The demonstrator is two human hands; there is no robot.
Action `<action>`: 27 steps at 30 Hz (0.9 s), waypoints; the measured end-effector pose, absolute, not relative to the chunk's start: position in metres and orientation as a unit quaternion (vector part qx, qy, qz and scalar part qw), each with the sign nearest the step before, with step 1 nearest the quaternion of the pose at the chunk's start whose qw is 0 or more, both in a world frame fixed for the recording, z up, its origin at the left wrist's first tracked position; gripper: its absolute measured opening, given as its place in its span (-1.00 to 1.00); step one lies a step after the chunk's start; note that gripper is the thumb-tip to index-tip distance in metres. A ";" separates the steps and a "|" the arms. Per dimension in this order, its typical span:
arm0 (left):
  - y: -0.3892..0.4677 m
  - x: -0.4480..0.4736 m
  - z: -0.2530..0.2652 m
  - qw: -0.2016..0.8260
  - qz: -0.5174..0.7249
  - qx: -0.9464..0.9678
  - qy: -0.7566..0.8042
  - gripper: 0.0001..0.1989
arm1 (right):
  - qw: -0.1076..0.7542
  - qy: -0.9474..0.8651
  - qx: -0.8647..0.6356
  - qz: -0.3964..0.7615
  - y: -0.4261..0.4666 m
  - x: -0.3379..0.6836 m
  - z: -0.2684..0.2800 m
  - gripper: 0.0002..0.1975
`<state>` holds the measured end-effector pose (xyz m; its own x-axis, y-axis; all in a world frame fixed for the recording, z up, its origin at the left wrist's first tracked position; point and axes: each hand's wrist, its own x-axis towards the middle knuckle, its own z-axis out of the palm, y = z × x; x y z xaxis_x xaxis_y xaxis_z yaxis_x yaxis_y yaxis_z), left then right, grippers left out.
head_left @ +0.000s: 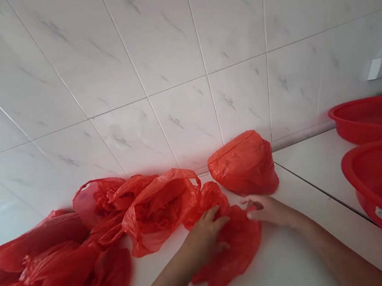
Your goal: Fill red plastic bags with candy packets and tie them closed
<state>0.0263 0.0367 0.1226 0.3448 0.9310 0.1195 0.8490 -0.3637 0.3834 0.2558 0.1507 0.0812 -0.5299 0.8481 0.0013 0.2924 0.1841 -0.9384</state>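
A thin red plastic bag point(241, 253) lies spread and crumpled on the white tabletop, one handle loop towards me. My left hand point(205, 234) rests over its left side, fingers spread and partly blurred. At the bag's right edge is my right hand point(267, 209), its thumb and fingers curved but apart, touching the red film. Just beyond my left hand sits a bunched piece of red bag point(213, 198). A filled, rounded red bag point(244, 162) stands against the wall, right behind my right hand.
An open-mouthed red bag point(166, 211) stuffed with more red plastic stands left of my hands. A large heap of red bags point(54, 280) fills the left. Two red plastic baskets point(354, 164) stand at the right. A tiled wall point(175, 70) closes off the back.
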 end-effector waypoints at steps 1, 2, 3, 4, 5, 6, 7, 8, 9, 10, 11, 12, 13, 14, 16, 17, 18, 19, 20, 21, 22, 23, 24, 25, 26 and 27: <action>0.043 0.021 0.115 0.138 0.174 0.797 0.561 -0.28 | 0.262 -0.729 -0.395 0.494 0.149 0.255 0.082 -0.51; 0.050 0.015 0.108 0.144 0.191 0.786 0.570 -0.23 | 0.248 -0.738 -0.395 0.487 0.148 0.253 0.082 -0.54; 0.057 0.010 0.102 0.143 0.208 0.777 0.576 -0.19 | 0.239 -0.745 -0.397 0.480 0.147 0.251 0.081 -0.59; 0.064 0.004 0.096 0.140 0.230 0.767 0.582 -0.14 | 0.233 -0.749 -0.400 0.474 0.147 0.250 0.080 -0.66; 0.070 -0.002 0.091 0.135 0.253 0.755 0.589 -0.11 | 0.232 -0.751 -0.403 0.468 0.148 0.248 0.078 -0.72; 0.076 -0.008 0.086 0.129 0.276 0.742 0.597 -0.11 | 0.234 -0.751 -0.408 0.463 0.149 0.247 0.075 -0.76; 0.081 -0.015 0.082 0.120 0.297 0.728 0.606 -0.13 | 0.240 -0.749 -0.412 0.460 0.151 0.247 0.073 -0.78; 0.086 -0.022 0.078 0.110 0.315 0.714 0.615 -0.17 | 0.247 -0.747 -0.416 0.456 0.154 0.247 0.070 -0.78; 0.089 -0.028 0.076 0.099 0.331 0.701 0.624 -0.22 | 0.253 -0.744 -0.419 0.454 0.157 0.248 0.068 -0.76; 0.090 -0.034 0.073 0.088 0.342 0.690 0.632 -0.27 | 0.260 -0.742 -0.421 0.452 0.160 0.249 0.066 -0.74; 0.091 -0.038 0.072 0.076 0.351 0.684 0.636 -0.34 | 0.266 -0.741 -0.421 0.450 0.162 0.251 0.064 -0.71; 0.089 -0.041 0.071 0.064 0.356 0.682 0.636 -0.42 | 0.273 -0.741 -0.422 0.446 0.165 0.251 0.062 -0.68; 0.086 -0.043 0.071 0.052 0.356 0.687 0.631 -0.50 | 0.280 -0.741 -0.422 0.440 0.167 0.252 0.060 -0.65; 0.081 -0.042 0.072 0.042 0.353 0.696 0.624 -0.56 | 0.288 -0.742 -0.424 0.431 0.168 0.252 0.058 -0.63; 0.071 -0.035 0.074 0.030 0.334 0.724 0.602 -0.56 | 0.309 -0.748 -0.431 0.399 0.170 0.252 0.056 -0.59; 0.065 -0.030 0.076 0.029 0.321 0.741 0.590 -0.51 | 0.320 -0.752 -0.437 0.376 0.170 0.251 0.056 -0.57; 0.060 -0.024 0.077 0.031 0.306 0.757 0.577 -0.44 | 0.332 -0.757 -0.444 0.346 0.169 0.250 0.057 -0.57; 0.056 -0.018 0.079 0.034 0.290 0.772 0.565 -0.36 | 0.343 -0.762 -0.452 0.313 0.168 0.248 0.059 -0.58; 0.053 -0.013 0.080 0.037 0.276 0.783 0.556 -0.30 | 0.353 -0.766 -0.460 0.278 0.165 0.246 0.063 -0.60; 0.051 -0.008 0.081 0.038 0.265 0.791 0.550 -0.27 | 0.361 -0.769 -0.467 0.244 0.160 0.243 0.069 -0.63; 0.050 -0.004 0.082 0.039 0.256 0.796 0.548 -0.27 | 0.370 -0.771 -0.474 0.208 0.153 0.239 0.076 -0.67; 0.050 -0.001 0.082 0.039 0.249 0.798 0.548 -0.30 | 0.375 -0.775 -0.479 0.170 0.144 0.234 0.083 -0.71; 0.050 0.002 0.082 0.039 0.245 0.798 0.549 -0.36 | 0.374 -0.781 -0.480 0.138 0.132 0.227 0.090 -0.73; 0.051 0.004 0.082 0.041 0.242 0.797 0.551 -0.43 | 0.367 -0.791 -0.478 0.110 0.118 0.220 0.096 -0.72; 0.051 0.005 0.082 0.043 0.241 0.796 0.553 -0.50 | 0.345 -0.808 -0.468 0.097 0.104 0.211 0.100 -0.70; 0.052 0.006 0.082 0.046 0.240 0.795 0.556 -0.55 | 0.314 -0.826 -0.456 0.103 0.089 0.202 0.101 -0.69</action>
